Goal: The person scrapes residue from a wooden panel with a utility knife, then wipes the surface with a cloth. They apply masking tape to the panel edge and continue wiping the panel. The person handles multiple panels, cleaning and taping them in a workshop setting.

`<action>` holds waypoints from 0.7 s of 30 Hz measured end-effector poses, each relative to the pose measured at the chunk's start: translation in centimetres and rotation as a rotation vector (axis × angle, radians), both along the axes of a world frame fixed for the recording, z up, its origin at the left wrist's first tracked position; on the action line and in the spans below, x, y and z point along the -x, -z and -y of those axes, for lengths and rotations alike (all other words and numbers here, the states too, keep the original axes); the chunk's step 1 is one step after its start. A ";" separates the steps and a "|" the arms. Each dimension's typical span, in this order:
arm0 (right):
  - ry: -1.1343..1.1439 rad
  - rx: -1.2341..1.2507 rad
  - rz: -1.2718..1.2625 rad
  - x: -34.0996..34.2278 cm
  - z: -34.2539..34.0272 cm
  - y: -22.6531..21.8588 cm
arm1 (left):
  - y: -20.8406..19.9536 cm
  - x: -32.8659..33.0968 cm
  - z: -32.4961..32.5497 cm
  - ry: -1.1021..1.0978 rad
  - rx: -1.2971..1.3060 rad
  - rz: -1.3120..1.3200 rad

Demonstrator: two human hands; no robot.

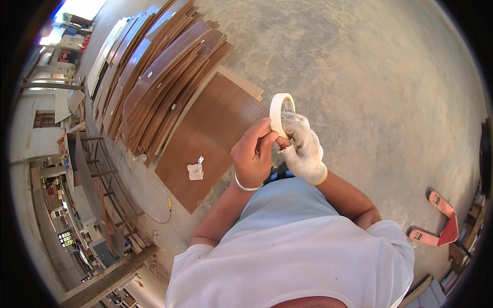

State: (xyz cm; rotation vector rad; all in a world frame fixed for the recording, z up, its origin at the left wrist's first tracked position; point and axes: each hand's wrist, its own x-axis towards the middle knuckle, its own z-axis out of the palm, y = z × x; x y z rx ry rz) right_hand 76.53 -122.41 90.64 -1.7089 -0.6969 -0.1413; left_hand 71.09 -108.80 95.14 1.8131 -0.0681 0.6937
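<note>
A roll of white tape [276,114] stands upright between my hands, in front of my body. My right hand [305,149], in a white knitted glove with the thumb tip bare, closes around its right side. Bare but for a silver bangle at the wrist, my left hand [253,153] pinches the near left edge of the roll with thumb and fingertips. Whether a loose tape end lies between those fingertips cannot be made out. Below the hands, a brown board [213,131] lies flat on the floor with a white glove or crumpled cloth [195,172] on it.
Stacked brown panels [164,77] lean at the far left. A red pallet jack [446,226] stands at the right. A yellow-handled tool [170,204] is on the floor near a metal rack [105,179]. Boxes [465,246] line the right edge.
</note>
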 end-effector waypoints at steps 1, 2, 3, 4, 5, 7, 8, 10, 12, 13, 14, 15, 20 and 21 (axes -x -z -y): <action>-0.001 0.010 -0.002 0.1 -0.1 0.1 | 0.1 0.1 0.1 0.000 0.032 -0.013; -0.004 0.020 -0.003 0.1 -0.2 0.1 | 0.2 0.1 0.1 -0.022 -0.018 0.007; 0.000 0.011 0.014 0.1 -0.3 0.2 | 0.3 0.2 0.1 -0.028 -0.066 0.009; 0.006 0.001 0.030 0.2 -0.4 0.2 | 0.4 0.3 0.0 -0.036 -0.083 0.008; 0.012 -0.004 0.039 0.2 -0.5 0.2 | 0.6 0.4 -0.2 -0.042 -0.102 0.020; 0.005 -0.014 0.067 0.2 -0.6 0.1 | 0.9 0.5 -0.3 -0.041 -0.070 0.035; 0.001 -0.016 0.084 0.2 -0.7 0.0 | 1.1 0.7 -0.4 -0.053 -0.087 0.043; 0.004 -0.010 0.115 0.3 -0.6 -0.2 | 1.4 0.9 -0.5 -0.045 -0.113 0.062; -0.013 -0.010 0.120 0.4 -0.6 -0.4 | 1.7 1.1 -0.4 -0.061 -0.070 0.097; -0.031 -0.013 0.107 0.4 -0.6 -0.4 | 1.8 1.2 -0.3 -0.053 -0.032 0.122; -0.043 0.002 0.070 0.5 -0.7 -0.5 | 1.8 1.2 -0.3 -0.088 -0.062 0.098; -0.034 -0.015 0.078 0.5 -0.7 -0.4 | 1.8 1.3 -0.3 -0.108 -0.075 0.081; -0.022 -0.004 0.089 0.7 -0.8 -0.1 | 1.8 1.6 -0.2 -0.121 -0.085 0.066; -0.023 -0.009 0.098 0.7 -0.8 0.0 | 1.8 1.7 -0.2 -0.137 -0.104 0.059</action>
